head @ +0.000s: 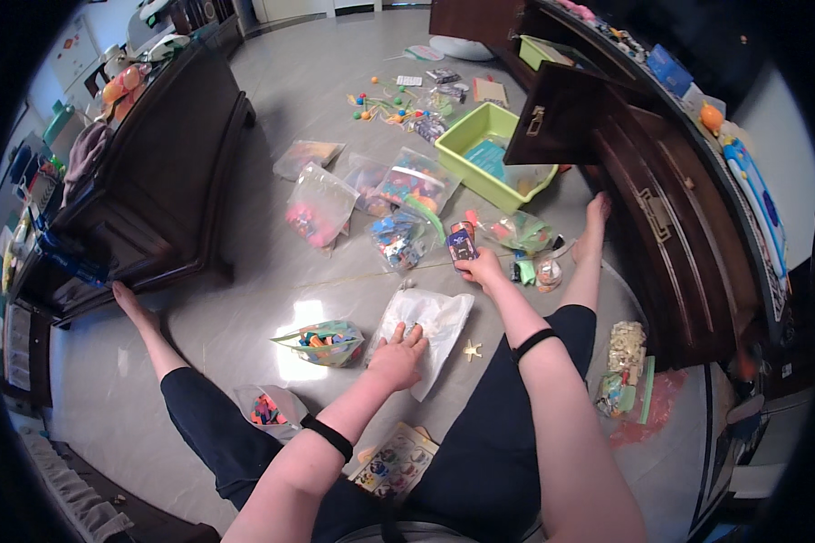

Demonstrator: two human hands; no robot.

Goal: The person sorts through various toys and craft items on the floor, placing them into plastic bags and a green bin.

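Note:
My left hand, fingers spread, lies flat on a white plastic bag on the tiled floor. My right hand grips a small dark card-like pack with printing on it, close to several filled bags. Left of the white bag stands an open zip bag of colourful pieces. A second open bag with small bright blocks is beside my left leg. A small pale figure-shaped piece lies right of the white bag. Beyond my hands is a clear bag of blue and white pieces.
A green plastic bin sits under an open cabinet door. Several zip bags and loose beaded toys cover the floor ahead. A dark wooden cabinet stands at left. Bagged blocks lie by my right knee.

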